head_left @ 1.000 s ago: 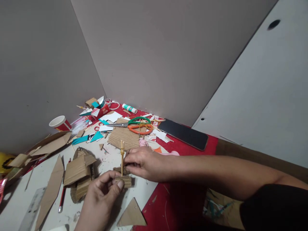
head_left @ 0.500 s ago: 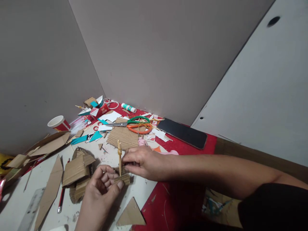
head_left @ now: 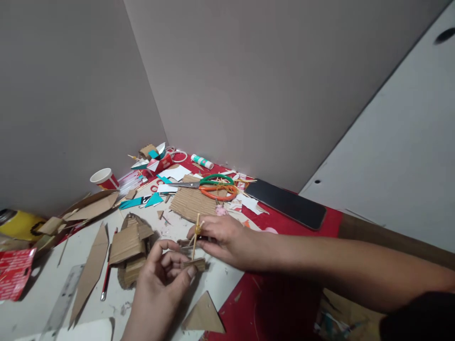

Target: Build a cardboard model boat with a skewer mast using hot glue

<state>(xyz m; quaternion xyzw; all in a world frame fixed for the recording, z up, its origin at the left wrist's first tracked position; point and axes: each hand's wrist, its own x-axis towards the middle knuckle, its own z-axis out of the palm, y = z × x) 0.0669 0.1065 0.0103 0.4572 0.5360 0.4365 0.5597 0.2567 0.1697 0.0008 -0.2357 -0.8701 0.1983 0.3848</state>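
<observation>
Between thumb and fingers, my left hand (head_left: pixel 167 274) pinches a short strip of corrugated cardboard (head_left: pixel 199 265). Thin wooden sticks (head_left: pixel 195 241) rise from this strip, bound near the top by a yellowish tie (head_left: pixel 198 229) and splayed below it. My right hand (head_left: pixel 223 239) is just behind the sticks, its fingers closed at a second small cardboard piece (head_left: pixel 184 243); the sticks partly hide these fingertips. Left of my hands lies a layered cardboard model (head_left: pixel 130 251) with a roof-like flap. A cardboard triangle (head_left: pixel 205 315) rests below my hands.
Scissors (head_left: pixel 216 185) lie on a corrugated sheet (head_left: pixel 192 204) among paper scraps. A phone (head_left: pixel 287 203) is at the right, a glue stick (head_left: pixel 202 161) at the back. Leftward are a paper cup (head_left: pixel 104 179), a pencil (head_left: pixel 105 279), a ruler (head_left: pixel 64 298) and a pointed cardboard strip (head_left: pixel 90 270).
The view has swung left, so everything appears farther right, and a red packet shows at the left edge. The sticks, close together before, now spread apart below the tie.
</observation>
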